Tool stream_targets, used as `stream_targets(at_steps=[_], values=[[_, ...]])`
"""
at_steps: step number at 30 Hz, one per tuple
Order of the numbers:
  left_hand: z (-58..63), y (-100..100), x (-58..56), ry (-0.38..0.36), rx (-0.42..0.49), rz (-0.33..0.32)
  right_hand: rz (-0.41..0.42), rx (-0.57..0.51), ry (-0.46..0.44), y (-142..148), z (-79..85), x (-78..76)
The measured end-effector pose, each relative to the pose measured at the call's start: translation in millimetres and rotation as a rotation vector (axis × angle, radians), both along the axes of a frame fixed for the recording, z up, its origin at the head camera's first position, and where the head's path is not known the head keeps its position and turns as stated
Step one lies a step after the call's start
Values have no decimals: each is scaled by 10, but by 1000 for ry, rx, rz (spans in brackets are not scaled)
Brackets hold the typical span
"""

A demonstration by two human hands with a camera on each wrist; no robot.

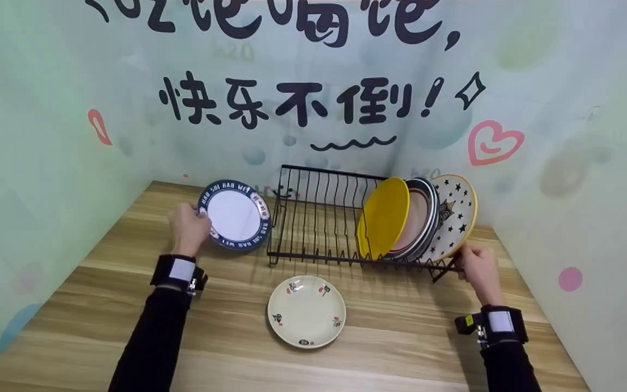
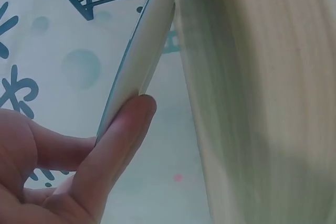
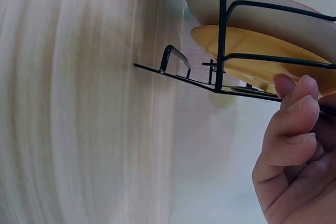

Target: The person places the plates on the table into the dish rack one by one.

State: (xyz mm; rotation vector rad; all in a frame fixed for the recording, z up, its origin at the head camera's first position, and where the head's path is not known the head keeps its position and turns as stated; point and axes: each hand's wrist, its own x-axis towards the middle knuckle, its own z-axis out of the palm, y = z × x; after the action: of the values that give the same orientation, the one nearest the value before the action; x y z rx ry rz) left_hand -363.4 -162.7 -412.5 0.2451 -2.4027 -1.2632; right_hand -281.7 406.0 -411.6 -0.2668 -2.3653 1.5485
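Observation:
My left hand (image 1: 188, 231) pinches the left rim of a plate (image 1: 234, 215) with a navy lettered border and white centre. In the left wrist view this plate (image 2: 139, 51) appears nearly edge-on, thumb and fingers on opposite faces. The plate is tilted up beside the left end of a black wire dish rack (image 1: 319, 255). At the rack's front right corner, my right hand (image 1: 481, 269) grips the wire end; its curled fingers (image 3: 296, 121) show there in the right wrist view. In the rack's right part stand a yellow plate (image 1: 384, 218), several dark-rimmed plates (image 1: 418, 218) and a star-patterned plate (image 1: 458, 218).
A cream plate (image 1: 307, 313) with small printed motifs lies flat on the wooden table (image 1: 226, 337) in front of the rack. Behind the table hangs a pale printed backdrop (image 1: 292, 141), with more pale sheeting on both sides.

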Motion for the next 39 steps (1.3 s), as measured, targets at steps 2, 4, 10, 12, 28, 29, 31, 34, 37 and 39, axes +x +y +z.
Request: stream_targets(at_steps=[2, 4, 10, 12, 28, 29, 31, 34, 37, 39], values=[[27, 14, 3, 2, 22, 0, 1, 1, -7, 13, 7, 12], [52, 26, 6, 10, 39, 1, 2, 9, -18, 25, 18, 28], [101, 40, 8, 69, 74, 16, 9, 50, -34, 42, 49, 47], [118, 45, 11, 80, 95, 16, 9, 59, -35, 40, 58, 46], [244, 79, 71, 183, 175, 44, -248, 57, 23, 81, 249, 154], [251, 81, 77, 188, 187, 44, -267, 64, 30, 81, 264, 161], [273, 89, 91, 193, 208, 47, -302, 80, 38, 67, 297, 173], [319, 110, 127, 217, 233, 49, -340, 106, 49, 33, 348, 188], [378, 136, 165, 270, 231, 63, -366, 146, 77, -19, 394, 205], [427, 157, 198, 303, 224, 76, -364, 177, 110, -62, 419, 217]])
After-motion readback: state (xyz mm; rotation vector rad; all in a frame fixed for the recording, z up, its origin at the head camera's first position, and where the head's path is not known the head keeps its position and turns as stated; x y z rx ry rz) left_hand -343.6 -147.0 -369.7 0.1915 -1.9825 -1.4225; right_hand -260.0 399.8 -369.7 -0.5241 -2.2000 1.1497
